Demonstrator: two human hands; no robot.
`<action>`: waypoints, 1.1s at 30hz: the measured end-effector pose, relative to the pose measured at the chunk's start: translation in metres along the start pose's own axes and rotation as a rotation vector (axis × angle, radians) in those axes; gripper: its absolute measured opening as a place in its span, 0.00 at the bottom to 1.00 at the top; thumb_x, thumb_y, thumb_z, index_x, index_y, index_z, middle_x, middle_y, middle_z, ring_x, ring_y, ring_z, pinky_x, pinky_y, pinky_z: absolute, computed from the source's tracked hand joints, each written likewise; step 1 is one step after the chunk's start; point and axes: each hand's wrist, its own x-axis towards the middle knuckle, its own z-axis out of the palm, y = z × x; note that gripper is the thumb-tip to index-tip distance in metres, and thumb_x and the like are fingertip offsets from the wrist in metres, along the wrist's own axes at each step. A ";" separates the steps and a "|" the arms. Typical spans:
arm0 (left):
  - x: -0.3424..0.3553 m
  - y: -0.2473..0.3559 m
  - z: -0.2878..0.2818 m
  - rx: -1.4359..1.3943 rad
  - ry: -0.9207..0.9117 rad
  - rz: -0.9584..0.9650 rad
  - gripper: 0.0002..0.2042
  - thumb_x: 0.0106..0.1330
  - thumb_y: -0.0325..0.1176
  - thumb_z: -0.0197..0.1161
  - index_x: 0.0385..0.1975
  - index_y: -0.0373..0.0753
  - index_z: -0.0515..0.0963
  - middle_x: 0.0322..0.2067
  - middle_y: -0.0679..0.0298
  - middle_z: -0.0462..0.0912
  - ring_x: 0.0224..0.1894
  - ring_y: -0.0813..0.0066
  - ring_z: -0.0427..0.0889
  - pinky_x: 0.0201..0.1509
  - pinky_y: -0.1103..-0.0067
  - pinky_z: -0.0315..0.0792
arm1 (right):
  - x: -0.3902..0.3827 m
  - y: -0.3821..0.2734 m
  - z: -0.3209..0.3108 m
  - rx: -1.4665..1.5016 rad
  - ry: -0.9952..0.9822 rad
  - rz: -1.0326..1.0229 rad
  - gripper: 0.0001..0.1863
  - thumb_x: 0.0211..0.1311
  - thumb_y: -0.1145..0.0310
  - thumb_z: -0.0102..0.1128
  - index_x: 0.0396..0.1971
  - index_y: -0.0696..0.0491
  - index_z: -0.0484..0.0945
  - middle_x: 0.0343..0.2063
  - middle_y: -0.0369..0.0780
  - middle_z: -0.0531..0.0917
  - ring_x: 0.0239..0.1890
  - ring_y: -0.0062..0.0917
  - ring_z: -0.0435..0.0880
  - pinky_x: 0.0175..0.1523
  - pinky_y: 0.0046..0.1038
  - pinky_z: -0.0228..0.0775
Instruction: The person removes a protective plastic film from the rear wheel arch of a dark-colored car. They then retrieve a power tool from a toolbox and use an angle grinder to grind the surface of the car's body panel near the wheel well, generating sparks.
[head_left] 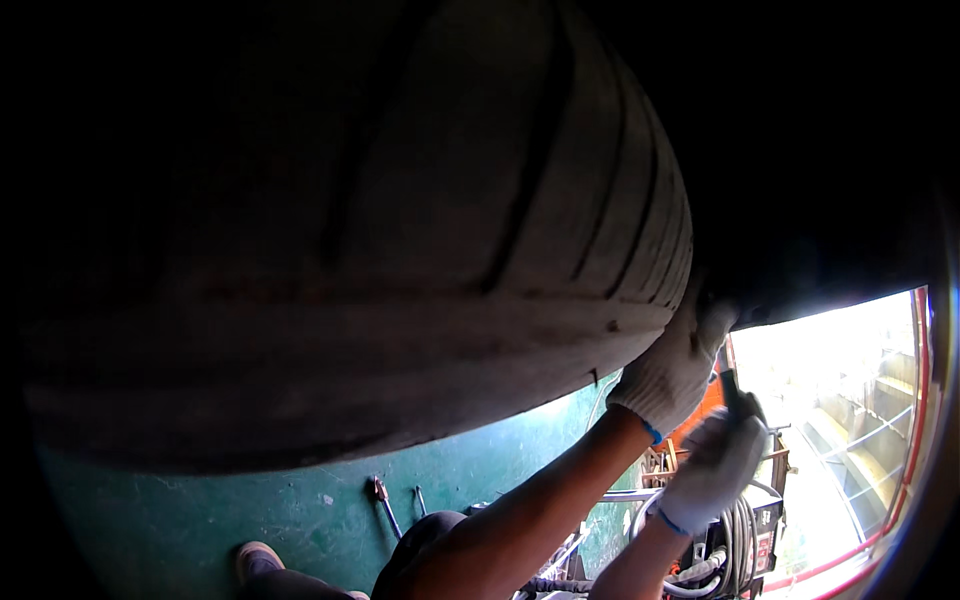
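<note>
A large tyre (450,230) with deep tread grooves fills the upper left, close in front of me. My left hand (668,365), in a pale knit glove, reaches up past the tyre's right edge. Its fingers run into deep shadow, so what they touch is hidden. Lower and to the right, my right hand (715,468), gloved too, is closed around a dark rod-shaped tool (733,390) that points upward. The tool's upper end comes near my left hand, and its exact kind does not show.
Below lies a green floor (330,510) with a long-handled tool (386,505) on it. A cart or machine with coiled hoses (740,545) stands at the lower right, near an orange object (703,412). A bright red-edged opening (850,420) is at the right.
</note>
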 end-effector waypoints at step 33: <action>0.002 -0.011 0.011 0.353 0.176 0.298 0.24 0.71 0.37 0.62 0.64 0.36 0.69 0.43 0.50 0.83 0.39 0.59 0.88 0.39 0.72 0.84 | -0.002 0.124 0.003 -0.397 -0.108 -0.023 0.21 0.66 0.75 0.57 0.60 0.59 0.75 0.60 0.49 0.76 0.60 0.39 0.77 0.64 0.34 0.69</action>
